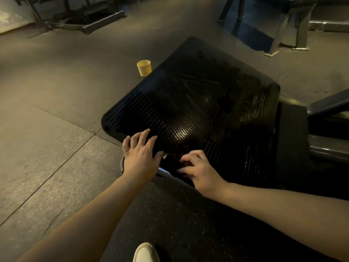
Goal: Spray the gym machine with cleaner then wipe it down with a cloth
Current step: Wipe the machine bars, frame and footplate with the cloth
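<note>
So right at the bottom you can see the toe of a white shoe [145, 252] on the dark speckled mat, and both bare forearms reach out from there to the gym machine. The left hand [140, 157] is laid flat with the fingers spread and relaxed, resting on the near left edge of the machine's black ribbed plate [198, 103], not gripping anything. The right hand [200, 171] sits just beside it on the near edge too, fingers bent and bunched down on a dark cloth [172, 161]. Honestly the cloth is hard to pick out against the black rubber, it's just a smoother dark patch under the fingertips. A bit of grey metal tube [164, 172] pokes out under the plate's edge between the two hands. The plate is tilted and has a shiny, wet-looking streak just past the hands, around the middle. To its right it joins a dark block and some grey frame bars [328, 148]. Further out, a small yellow cup [144, 68] stands upright on the floor [56, 110], just beside the plate's far left edge. Way at the back there's a bench frame [290, 25] on the right and another machine base [85, 21] on the left, both pretty dim.
</note>
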### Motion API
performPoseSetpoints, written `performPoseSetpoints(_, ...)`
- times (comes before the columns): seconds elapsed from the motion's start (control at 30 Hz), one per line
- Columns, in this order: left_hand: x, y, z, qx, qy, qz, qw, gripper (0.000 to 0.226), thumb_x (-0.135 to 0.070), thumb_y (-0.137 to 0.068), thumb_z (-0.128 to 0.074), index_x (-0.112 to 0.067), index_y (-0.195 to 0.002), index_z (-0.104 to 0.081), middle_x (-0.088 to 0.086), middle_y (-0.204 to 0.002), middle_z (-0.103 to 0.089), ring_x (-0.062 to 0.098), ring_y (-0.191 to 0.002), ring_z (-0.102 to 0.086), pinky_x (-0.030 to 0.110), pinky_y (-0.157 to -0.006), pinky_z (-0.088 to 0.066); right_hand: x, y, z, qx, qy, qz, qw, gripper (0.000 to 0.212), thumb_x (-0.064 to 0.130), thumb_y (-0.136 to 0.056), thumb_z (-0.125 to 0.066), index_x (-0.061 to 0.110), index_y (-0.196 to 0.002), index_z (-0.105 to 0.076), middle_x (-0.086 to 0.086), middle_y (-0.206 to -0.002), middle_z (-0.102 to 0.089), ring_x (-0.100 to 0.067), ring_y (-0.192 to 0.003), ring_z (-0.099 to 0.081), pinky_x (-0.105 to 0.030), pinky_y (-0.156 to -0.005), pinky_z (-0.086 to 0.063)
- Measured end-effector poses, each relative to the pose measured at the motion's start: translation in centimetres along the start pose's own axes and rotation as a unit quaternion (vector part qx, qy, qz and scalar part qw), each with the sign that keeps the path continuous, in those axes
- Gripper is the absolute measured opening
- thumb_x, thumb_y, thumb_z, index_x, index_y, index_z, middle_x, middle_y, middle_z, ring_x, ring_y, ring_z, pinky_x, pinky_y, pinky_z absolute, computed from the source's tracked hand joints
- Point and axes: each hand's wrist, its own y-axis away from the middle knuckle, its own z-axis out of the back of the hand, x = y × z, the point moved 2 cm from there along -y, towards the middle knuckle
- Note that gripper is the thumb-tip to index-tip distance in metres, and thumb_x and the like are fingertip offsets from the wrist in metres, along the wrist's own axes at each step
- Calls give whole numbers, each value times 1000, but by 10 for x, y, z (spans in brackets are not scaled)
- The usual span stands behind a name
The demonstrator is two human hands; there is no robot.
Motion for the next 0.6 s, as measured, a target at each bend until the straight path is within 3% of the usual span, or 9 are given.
performPoseSetpoints(0.1,-11,2,-4,20,1,-24,1000,63,-56,-99,-52,-30,-155,-41,-3,-168,-25,22,-156,-10,50,-127,4,-33,-13,16,4,29,29,999,20,1,-90,-69,11,-104,-81,-7,-121,-63,-21,-117,-43,-28,-105,-38)
performPoseSetpoints(0.2,-20,8,-8,31,3,-36,999,64,-57,-98,-54,-30,-155,-41,-1,-169,-23,24,-156,-8,50,-127,6,-86,-47,38,-96,40,-114,988,19,-1,-88,-73,10,-101,-81,-12,-120,-64,-15,-113,-42,-41,-106,-45)
performPoseSetpoints(0.3,-24,9,-10,32,-4,-34,999,66,-59,-98,-53,-29,-156,-40,0,-170,-21,24,-157,-6,49,-126,7,-102,-48,44,-120,34,-234,964,20,4,-94,-68,10,-109,-80,-8,-130,-62,-20,-127,-46,-41,-116,-38)
performPoseSetpoints(0.43,-33,7,-14,44,-12,-54,997,68,-61,-98,-52,-29,-156,-40,-1,-170,-21,24,-157,-8,50,-126,6,-56,-2,30,-107,13,-174,979,21,1,-90,-71,11,-106,-80,-5,-124,-68,-20,-125,-46,-47,-106,-48)
performPoseSetpoints(0.6,-52,4,-20,51,-16,-94,994,67,-61,-97,-53,-30,-156,-41,-2,-169,-23,23,-156,-10,49,-124,9,-11,70,21,31,11,-18,999,34,21,-96,-48,12,-109,-78,-5,-124,-63,-25,-125,-45,-43,-105,-42)
